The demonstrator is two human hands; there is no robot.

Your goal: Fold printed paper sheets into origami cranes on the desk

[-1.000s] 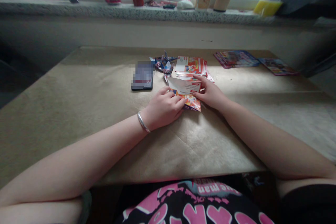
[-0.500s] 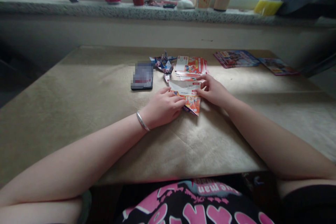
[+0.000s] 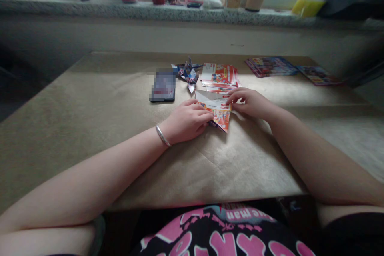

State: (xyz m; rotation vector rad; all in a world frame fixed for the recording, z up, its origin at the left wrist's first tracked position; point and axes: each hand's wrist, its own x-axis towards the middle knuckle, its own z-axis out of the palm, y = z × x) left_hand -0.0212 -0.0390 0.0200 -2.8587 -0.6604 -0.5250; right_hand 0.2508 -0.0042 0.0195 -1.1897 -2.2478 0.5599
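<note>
A partly folded sheet of printed paper [image 3: 221,119], white and orange with a dark blue underside at the lower edge, lies on the table in front of me. My left hand [image 3: 192,118], with a silver bangle at the wrist, rests over its left part, fingers bent and pressing it down. At the upper right edge my right hand [image 3: 247,102] has the paper between its thumb and fingertips. Just beyond the sheet is a stack of orange and white printed cards [image 3: 219,74]. Left of the stack sits a folded blue paper piece [image 3: 188,74] with pointed ends.
A dark phone-like object [image 3: 163,86], partly pixelated, lies beyond my left hand. Colourful printed sheets [image 3: 271,67] lie at the back right of the table [image 3: 90,128]. Bottles and small items stand on the stone windowsill [image 3: 192,15] behind.
My right hand has shifted slightly right and down along the paper's edge, its fingers more bent. My left hand stays on the paper.
</note>
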